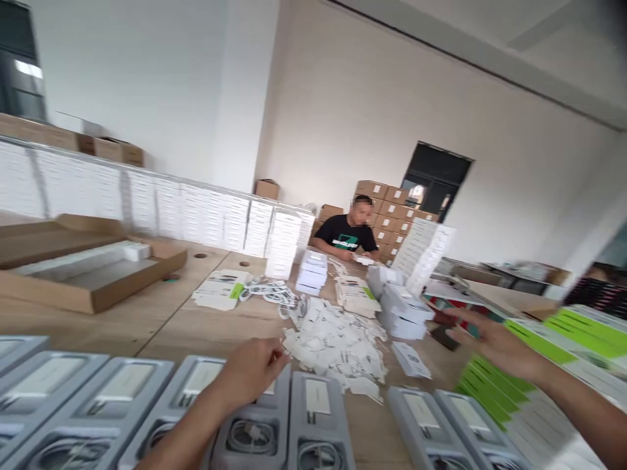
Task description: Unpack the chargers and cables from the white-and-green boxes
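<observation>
My left hand (pixel 252 371) hangs over the row of grey trays, its fingers curled together; whatever they may hold is hidden. Under it lies a grey tray (pixel 281 414) with a charger and a coiled white cable. Beside that stands another tray (pixel 321 418), with its charger (pixel 318 396) and cable (pixel 321 455) showing. My right hand (pixel 492 343) is stretched out at the right, somewhat blurred, fingers apart and holding nothing I can see. Close to it are a dark flat object (pixel 445 337) and a stack of green-and-white boxes (pixel 494 391).
A pile of small white paper pieces (pixel 337 343) covers the table's middle, with white cables (pixel 269 290) behind. An open cardboard box (pixel 93 287) sits at left. Stacked white boxes (pixel 206 219) line the back. A person (pixel 345 235) sits across the table.
</observation>
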Available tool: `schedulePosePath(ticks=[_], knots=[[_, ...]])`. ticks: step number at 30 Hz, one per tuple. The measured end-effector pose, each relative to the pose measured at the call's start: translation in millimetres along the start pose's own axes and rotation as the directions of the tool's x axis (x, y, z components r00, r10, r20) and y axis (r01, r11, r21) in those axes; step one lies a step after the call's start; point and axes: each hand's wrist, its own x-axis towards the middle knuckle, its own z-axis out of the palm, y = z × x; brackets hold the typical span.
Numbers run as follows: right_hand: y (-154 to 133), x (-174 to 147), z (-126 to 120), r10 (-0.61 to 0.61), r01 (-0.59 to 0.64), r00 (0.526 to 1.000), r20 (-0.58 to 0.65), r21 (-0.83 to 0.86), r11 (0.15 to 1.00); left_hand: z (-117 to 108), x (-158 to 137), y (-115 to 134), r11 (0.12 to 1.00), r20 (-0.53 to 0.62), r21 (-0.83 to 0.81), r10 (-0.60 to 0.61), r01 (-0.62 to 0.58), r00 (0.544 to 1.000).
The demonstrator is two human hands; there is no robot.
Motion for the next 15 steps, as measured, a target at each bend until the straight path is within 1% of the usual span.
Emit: schedulePosePath(ticks=[2, 4, 5, 7, 9, 10, 11, 13, 15], knots=[[-42.2, 10.8, 42.5, -0.121, 0.107, 0.984, 0.128, 0.116, 0.987, -2.2, -2.6, 0.6, 0.988, 0.031, 0.152, -0.018, 0.013, 0.999], [-90.5, 15.6, 84.5, -0.221, 0.184, 0.948, 0.228, 0.172, 0.968, -2.5, -4.2, 0.1, 0.972, 0.062, 0.232, -0.039, 0.024, 0.997], [-115.4, 16.6, 103.9, -0.274, 0.225, 0.923, 0.27, 0.198, 0.954, -2.0, -4.5, -0.5, 0.966, 0.068, 0.255, -0.056, 0.036, 0.996], [-164.9, 18.2, 138.6, -0.397, 0.317, 0.857, 0.329, 0.272, 0.909, -0.3, -4.6, -1.6, 0.957, 0.067, 0.284, -0.088, 0.065, 0.994], [-212.9, 23.9, 169.3, -0.543, 0.436, 0.78, 0.31, 0.353, 0.828, 1.9, -4.5, -1.7, 0.949, 0.084, 0.305, -0.112, 0.081, 0.99], [-236.2, 29.7, 184.0, -0.598, 0.488, 0.751, 0.279, 0.375, 0.788, 2.8, -4.7, -1.4, 0.946, 0.101, 0.312, -0.122, 0.085, 0.987], [-259.1, 37.9, 198.8, -0.633, 0.525, 0.734, 0.248, 0.385, 0.759, 3.4, -4.9, -1.0, 0.944, 0.119, 0.317, -0.133, 0.089, 0.984], [-303.1, 60.9, 229.3, -0.661, 0.559, 0.72, 0.212, 0.387, 0.733, 2.7, -5.5, -1.1, 0.937, 0.145, 0.335, -0.157, 0.101, 0.977], [-343.3, 89.0, 259.8, -0.665, 0.572, 0.721, 0.195, 0.373, 0.73, -1.6, -5.5, -3.9, 0.928, 0.135, 0.355, -0.171, 0.114, 0.976]])
